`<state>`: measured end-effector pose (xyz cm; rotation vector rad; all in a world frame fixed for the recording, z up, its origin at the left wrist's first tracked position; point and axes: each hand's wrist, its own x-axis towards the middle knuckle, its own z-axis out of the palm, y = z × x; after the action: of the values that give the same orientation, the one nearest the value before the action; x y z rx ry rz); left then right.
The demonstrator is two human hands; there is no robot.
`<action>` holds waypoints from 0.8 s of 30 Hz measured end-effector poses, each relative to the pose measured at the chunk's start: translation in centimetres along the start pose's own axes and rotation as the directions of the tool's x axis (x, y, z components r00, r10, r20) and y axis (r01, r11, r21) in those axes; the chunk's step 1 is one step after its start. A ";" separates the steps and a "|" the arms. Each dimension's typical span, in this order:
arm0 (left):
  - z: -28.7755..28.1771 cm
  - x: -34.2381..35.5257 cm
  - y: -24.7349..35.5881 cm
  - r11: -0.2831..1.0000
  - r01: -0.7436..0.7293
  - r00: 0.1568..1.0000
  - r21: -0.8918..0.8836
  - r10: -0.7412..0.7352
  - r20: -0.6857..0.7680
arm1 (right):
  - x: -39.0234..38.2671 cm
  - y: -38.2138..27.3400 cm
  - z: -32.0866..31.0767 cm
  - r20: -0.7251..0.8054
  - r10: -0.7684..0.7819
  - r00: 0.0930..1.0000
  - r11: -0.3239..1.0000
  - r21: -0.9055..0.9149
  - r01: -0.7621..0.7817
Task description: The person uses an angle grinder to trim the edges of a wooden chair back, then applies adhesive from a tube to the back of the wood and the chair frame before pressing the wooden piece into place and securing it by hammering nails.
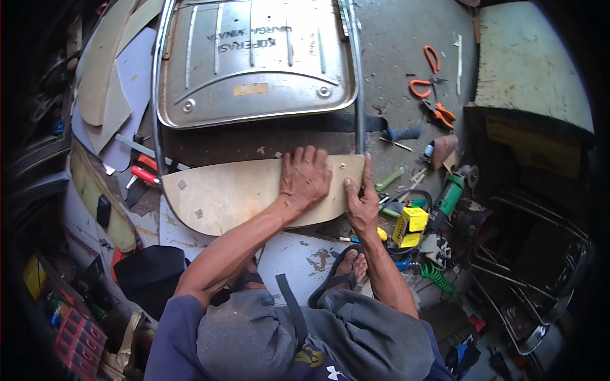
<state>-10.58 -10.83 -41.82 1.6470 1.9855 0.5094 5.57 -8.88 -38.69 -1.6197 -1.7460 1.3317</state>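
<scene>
A curved plywood panel (248, 190), straight along its far side and rounded at the near left, lies across the tubes of a metal chair frame (361, 136). My left hand (307, 178) rests palm down on the panel, its fingers stretched toward the far edge. At the panel's right end, my right hand (362, 202) grips the edge, with the thumb on top and the fingers along the side. A small hole shows near that end, and two small square marks sit toward the left. Beyond the panel is the chair's metal backrest (254, 63), with ribs and printed lettering.
Orange-handled pliers (434, 81), a green angle grinder (451, 193) and a yellow box (410, 227) lie to the right. A red-handled tool (145, 175) and cut boards (101, 70) are at left. Stacked chair frames (527, 254) stand at the far right.
</scene>
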 end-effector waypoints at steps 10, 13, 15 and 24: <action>-0.6 -0.2 -1.2 0.959 0.121 0.989 -0.255 -0.139 -0.055 | -2.0 -1.8 1.9 0.066 0.010 0.998 1.000 0.024 -0.011; -2.0 0.0 -1.5 0.947 0.286 0.947 -0.148 -0.256 0.192 | -3.1 -2.2 2.6 0.134 0.103 0.986 0.957 0.258 -0.134; -1.2 -0.4 -2.1 0.962 0.233 0.971 -0.145 -0.222 0.093 | -3.4 -1.6 3.1 0.130 0.068 0.989 0.960 0.263 -0.100; 0.4 -2.0 -3.6 0.971 -0.173 0.973 0.165 0.195 -0.122 | -3.3 -1.4 3.4 0.148 -0.017 0.989 0.968 0.251 -0.021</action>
<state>-12.88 -13.48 -43.94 1.9527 2.0232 0.5627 2.90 -12.98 -38.09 -1.4139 -1.5786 1.6388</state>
